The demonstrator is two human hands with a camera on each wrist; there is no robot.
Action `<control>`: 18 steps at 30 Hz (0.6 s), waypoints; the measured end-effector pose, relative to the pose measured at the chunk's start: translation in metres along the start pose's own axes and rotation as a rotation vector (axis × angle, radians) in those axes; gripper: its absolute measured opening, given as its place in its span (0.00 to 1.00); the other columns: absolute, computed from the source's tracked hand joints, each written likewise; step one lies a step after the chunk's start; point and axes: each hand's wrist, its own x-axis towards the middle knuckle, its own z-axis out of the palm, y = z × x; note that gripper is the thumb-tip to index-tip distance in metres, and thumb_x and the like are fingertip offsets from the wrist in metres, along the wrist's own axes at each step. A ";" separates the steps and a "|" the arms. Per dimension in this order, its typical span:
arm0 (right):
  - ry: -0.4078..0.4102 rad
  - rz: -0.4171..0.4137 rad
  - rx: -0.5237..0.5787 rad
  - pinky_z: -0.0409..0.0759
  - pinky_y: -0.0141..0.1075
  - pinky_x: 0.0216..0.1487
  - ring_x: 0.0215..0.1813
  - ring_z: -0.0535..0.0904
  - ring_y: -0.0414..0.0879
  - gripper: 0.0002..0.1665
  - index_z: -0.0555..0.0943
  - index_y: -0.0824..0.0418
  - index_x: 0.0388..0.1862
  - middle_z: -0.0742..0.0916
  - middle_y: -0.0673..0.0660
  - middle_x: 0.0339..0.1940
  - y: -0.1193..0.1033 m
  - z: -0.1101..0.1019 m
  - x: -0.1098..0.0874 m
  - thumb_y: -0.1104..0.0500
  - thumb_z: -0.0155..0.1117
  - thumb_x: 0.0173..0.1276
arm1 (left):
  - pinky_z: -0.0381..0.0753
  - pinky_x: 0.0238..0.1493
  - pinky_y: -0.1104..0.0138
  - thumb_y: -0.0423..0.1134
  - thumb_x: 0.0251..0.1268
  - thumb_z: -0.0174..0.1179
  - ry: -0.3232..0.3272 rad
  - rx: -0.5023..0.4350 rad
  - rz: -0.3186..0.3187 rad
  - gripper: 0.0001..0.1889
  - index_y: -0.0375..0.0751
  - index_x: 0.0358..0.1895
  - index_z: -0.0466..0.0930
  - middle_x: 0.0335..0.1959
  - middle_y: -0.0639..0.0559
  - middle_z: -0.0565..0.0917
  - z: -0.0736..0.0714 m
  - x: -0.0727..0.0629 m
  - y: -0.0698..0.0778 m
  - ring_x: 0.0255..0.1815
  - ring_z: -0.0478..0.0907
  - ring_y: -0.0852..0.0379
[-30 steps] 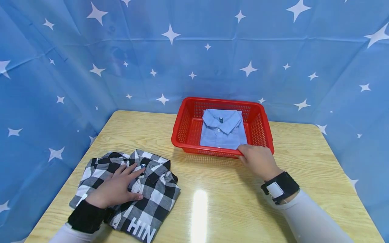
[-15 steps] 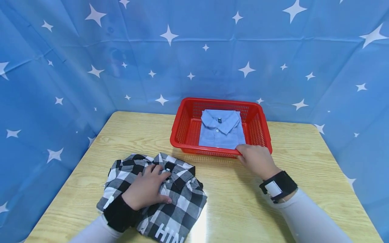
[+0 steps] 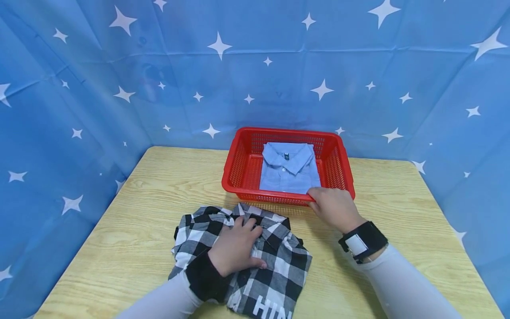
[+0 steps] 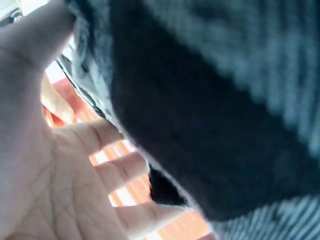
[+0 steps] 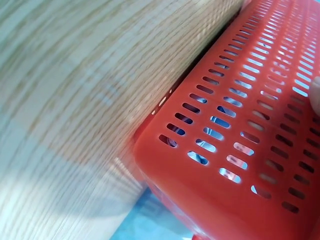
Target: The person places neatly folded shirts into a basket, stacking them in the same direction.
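Note:
A black-and-white checked shirt [image 3: 279, 248], folded with its collar toward the back, lies in the front middle of the table. My left hand [image 3: 237, 248] rests on it with the fingers spread over the upper front, below the collar. In the left wrist view the palm [image 4: 55, 185] shows, and dark cloth hides the fingertips. My right hand [image 3: 334, 208] grips the front rim of a red plastic basket [image 3: 243, 190], toward its right end. A folded light-blue shirt [image 3: 288, 173] lies inside the basket, collar at the back. The right wrist view shows the basket's slotted wall [image 5: 225, 130].
The wooden table [image 3: 131, 230] carries the basket near its back edge, with the checked shirt just in front of it. A blue curtain [image 3: 179, 79] with white stars hangs behind and at both sides.
My left hand and the checked shirt have moved together to the right, from the table's left part to in front of the basket. My right hand has kept its grip on the rim.

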 end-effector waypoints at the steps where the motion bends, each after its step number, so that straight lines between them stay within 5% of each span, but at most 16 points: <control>1: 0.001 -0.001 -0.002 0.89 0.47 0.38 0.26 0.81 0.46 0.15 0.87 0.56 0.38 0.91 0.54 0.30 0.000 0.000 0.000 0.52 0.83 0.57 | 0.78 0.59 0.31 0.74 0.45 0.73 0.006 0.003 0.007 0.47 0.52 0.68 0.77 0.70 0.46 0.76 0.000 0.003 0.005 0.74 0.69 0.36; 8: 0.023 -0.022 -0.015 0.90 0.49 0.39 0.28 0.84 0.48 0.15 0.87 0.56 0.37 0.91 0.55 0.30 0.003 0.001 0.001 0.51 0.83 0.57 | 0.83 0.51 0.35 0.75 0.47 0.72 0.090 0.020 0.049 0.44 0.50 0.63 0.79 0.61 0.47 0.79 0.000 0.014 0.041 0.64 0.74 0.40; 18: 0.039 -0.025 -0.013 0.89 0.48 0.34 0.25 0.81 0.47 0.13 0.85 0.55 0.34 0.89 0.54 0.26 0.004 0.002 0.000 0.51 0.81 0.59 | 0.85 0.43 0.39 0.77 0.44 0.72 0.184 0.069 0.028 0.44 0.50 0.60 0.81 0.59 0.46 0.80 0.001 0.028 0.077 0.60 0.77 0.40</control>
